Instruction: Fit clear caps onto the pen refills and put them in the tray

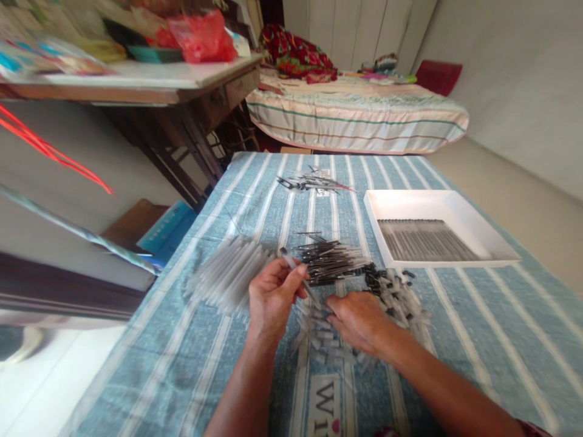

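My left hand [276,294] is closed round a pen [313,296] with a translucent barrel and a black plug at its upper end. The pen slants down to the right, toward my right hand [357,320]. The right fingers are pinched at its lower end; what they hold is hidden. Left of my left hand lies a pile of clear pen barrels [232,273]. Dark pen refills [325,261] are heaped just beyond both hands. Small translucent pen caps [401,297] lie beside my right hand, and more loose ones [325,346] spread under and before it.
An open white box [473,224] on the right holds a row of finished-looking pens [423,240]. More thin dark pieces [314,181] lie at the far end of the striped tablecloth [204,243]. Beyond stand a cluttered desk [218,73] and a bed [364,115].
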The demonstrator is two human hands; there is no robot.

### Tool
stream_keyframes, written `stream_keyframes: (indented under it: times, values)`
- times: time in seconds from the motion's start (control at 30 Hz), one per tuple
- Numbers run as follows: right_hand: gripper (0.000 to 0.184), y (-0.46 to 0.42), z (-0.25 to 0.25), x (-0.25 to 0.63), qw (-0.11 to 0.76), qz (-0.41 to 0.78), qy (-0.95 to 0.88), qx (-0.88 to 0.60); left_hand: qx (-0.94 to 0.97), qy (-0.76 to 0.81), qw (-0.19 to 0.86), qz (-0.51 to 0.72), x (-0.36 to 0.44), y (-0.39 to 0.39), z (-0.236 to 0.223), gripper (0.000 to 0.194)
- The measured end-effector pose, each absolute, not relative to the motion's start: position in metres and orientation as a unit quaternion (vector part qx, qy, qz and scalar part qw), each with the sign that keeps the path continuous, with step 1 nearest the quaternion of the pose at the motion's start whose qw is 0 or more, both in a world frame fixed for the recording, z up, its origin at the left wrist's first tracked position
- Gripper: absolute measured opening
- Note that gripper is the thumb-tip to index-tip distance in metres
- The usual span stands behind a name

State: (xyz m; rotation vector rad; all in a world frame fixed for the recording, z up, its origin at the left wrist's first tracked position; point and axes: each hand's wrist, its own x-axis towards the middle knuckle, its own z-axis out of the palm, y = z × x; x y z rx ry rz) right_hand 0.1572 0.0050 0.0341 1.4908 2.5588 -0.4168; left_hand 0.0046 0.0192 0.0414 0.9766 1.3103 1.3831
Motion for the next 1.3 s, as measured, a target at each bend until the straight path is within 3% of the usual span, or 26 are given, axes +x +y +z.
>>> stream_keyframes:
  times: [0.13,0.43,0.63,0.9,1.3]
  values:
    - [0.02,0.007,0.025,0.16,0.032,-0.169,0.845,0.506,0.395,0.53,0.473,0.583,0.003,0.019,0.042,0.015]
    - [0.013,-0.002,0.016,0.17,-0.197,-0.409,0.729,0.513,0.388,0.522,0.472,0.595,0.005,0.017,0.043,0.015]
    - [0.01,-0.004,0.024,0.163,-0.252,-0.504,0.665,0.491,0.384,0.516,0.488,0.59,0.006,0.018,0.041,0.016]
    - [0.011,-0.01,0.022,0.159,-0.312,-0.512,0.632,0.491,0.358,0.504,0.521,0.588,0.004,0.018,0.042,0.016]
    - [0.015,-0.015,0.012,0.154,-0.345,-0.38,0.699,0.499,0.328,0.51,0.551,0.573,0.004,0.018,0.038,0.018]
